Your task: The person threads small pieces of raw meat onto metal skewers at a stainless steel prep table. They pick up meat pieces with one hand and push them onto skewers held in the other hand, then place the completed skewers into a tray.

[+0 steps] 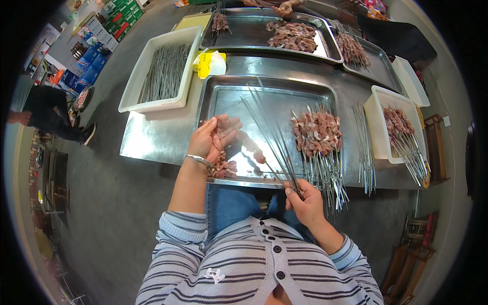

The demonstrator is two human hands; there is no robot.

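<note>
My right hand point(305, 202) grips several thin metal skewers point(272, 137) near their lower ends, with the bare points fanned up over a steel tray point(232, 95). One skewer in that bunch carries threaded raw meat point(252, 148) and slants toward my left hand point(218, 138). The left hand is palm up and its fingers are apart and blurred; whether a scrap of meat lies in it is unclear. Below its wrist, loose raw meat pieces point(225, 169) sit in the tray's near left corner. A pile of finished meat skewers point(318, 131) lies at the tray's right, handles over the front edge.
At left stands a white plastic tub point(127, 91) of bare skewers. Loose skewers point(365, 148) and a white bin point(375, 131) of meat skewers are at right. Across the table, another person's hand point(284, 8) is above a second tray point(244, 32). Another person point(49, 110) walks at left.
</note>
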